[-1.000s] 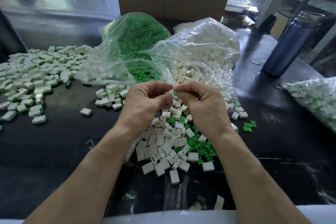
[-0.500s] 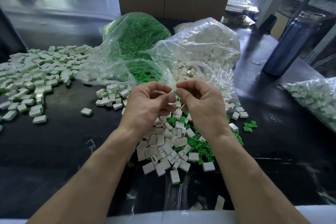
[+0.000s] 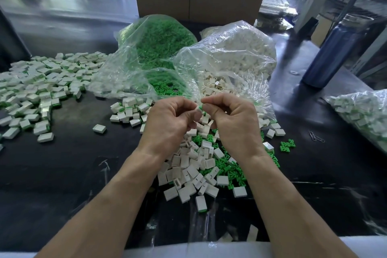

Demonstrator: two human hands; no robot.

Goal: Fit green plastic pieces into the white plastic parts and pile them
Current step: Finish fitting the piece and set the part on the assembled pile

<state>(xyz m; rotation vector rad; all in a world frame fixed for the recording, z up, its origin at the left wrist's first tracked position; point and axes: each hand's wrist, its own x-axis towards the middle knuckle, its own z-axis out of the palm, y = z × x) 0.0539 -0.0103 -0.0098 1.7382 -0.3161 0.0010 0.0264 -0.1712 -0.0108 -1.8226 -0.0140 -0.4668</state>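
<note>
Fingers point(image 3: 206, 101) of the right hand point(image 3: 234, 119) are curling tight and pinching a green piece point(image 3: 200, 108) at the tips; fingers of the left hand point(image 3: 169, 121) are curling likewise, thumb pressing a small white part point(image 3: 196, 110) against them. The two pinches are meeting above the loose heap, the green piece sitting right at the white part's edge, between both thumbs.

Containers:
- Clear bag point(image 3: 134, 69), rear left, is holding green pieces and spilling some at its mouth.
- Clear bag point(image 3: 251, 52), rear right, is holding white parts.
- Clear bag point(image 3: 364, 115), far right, is holding white-and-green items.

Loose stock: mixed white parts and green pieces point(image 3: 201, 165) are lying under the wrists on the black table point(image 3: 62, 174). Fitted parts point(image 3: 37, 88) are spreading in a pile at the far left, well apart from the hands.
</note>
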